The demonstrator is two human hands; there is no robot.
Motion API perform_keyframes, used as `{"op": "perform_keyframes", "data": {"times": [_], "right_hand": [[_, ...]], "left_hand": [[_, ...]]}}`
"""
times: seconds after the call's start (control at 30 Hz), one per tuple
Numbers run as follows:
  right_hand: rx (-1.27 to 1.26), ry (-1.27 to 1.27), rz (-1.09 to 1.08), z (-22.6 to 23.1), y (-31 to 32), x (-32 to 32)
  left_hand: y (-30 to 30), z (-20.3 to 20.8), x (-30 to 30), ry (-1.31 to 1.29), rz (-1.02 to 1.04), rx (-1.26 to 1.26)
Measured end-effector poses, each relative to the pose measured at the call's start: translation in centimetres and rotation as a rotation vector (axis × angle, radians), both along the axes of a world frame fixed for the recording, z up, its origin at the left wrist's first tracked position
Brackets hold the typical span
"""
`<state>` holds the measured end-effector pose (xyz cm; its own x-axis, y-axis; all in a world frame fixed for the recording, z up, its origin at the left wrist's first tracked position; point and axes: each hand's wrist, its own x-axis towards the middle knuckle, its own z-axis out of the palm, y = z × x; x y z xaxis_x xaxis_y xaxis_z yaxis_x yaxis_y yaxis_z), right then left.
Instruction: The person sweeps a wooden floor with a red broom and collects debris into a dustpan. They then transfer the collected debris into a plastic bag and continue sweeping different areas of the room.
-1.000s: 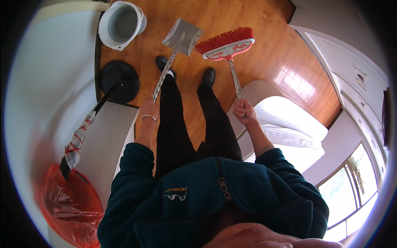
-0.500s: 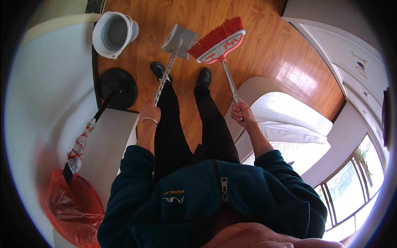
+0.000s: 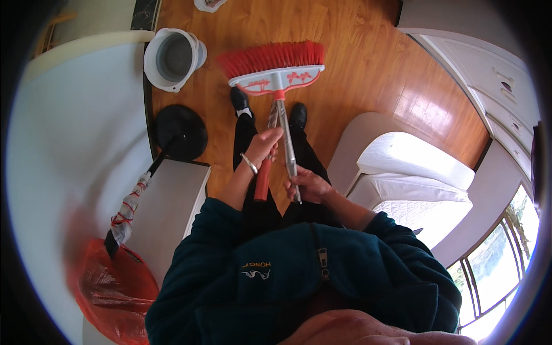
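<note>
My left hand (image 3: 264, 145) is closed round the handle of a long-handled dustpan (image 3: 262, 183), with its red grip pointing back toward me. The dustpan's metal pan is hidden behind the broom's head. In my right hand (image 3: 309, 185) is the silver stick of a broom (image 3: 277, 79), gripped near its end. The broom has red bristles, pointing away from me, on a white and red head. Both handles run close side by side in front of my legs, and my two hands are a short way apart.
A white bucket (image 3: 150, 69) stands at the far left on the wood floor. Nearer is a round black base (image 3: 181, 123) with a wrapped pole, then a red plastic bag (image 3: 112, 287). White mattresses (image 3: 417, 155) lie at the right, with white drawers (image 3: 503, 86) beyond.
My hands have come together and closer to my body. The broom has swung left and its head now covers the dustpan's pan. The dustpan's red grip has come into sight.
</note>
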<state>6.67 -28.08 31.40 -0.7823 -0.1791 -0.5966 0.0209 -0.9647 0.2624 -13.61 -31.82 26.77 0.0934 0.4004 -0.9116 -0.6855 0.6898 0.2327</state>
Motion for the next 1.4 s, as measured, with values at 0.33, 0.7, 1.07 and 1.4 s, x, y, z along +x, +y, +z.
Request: {"op": "perform_keyframes", "data": {"times": [0.33,0.7,1.07,1.4], "right_hand": [[0.914,-0.175,0.667,-1.0,6.6,-5.3],[1.922,-0.564,0.456,-6.5,29.2,-11.2],[1.982,-0.376,0.893,-6.5,31.3,-12.7],[1.761,-0.336,0.939,-6.9,36.6,-14.7]], "left_hand": [[0.2,0.6,-6.2,0.225,-0.369,0.178],[-0.2,4.2,-10.7,0.167,-0.519,0.226],[-0.3,4.7,-11.1,0.16,-0.488,0.199],[-0.7,3.8,-11.9,0.179,-0.497,0.207]]}}
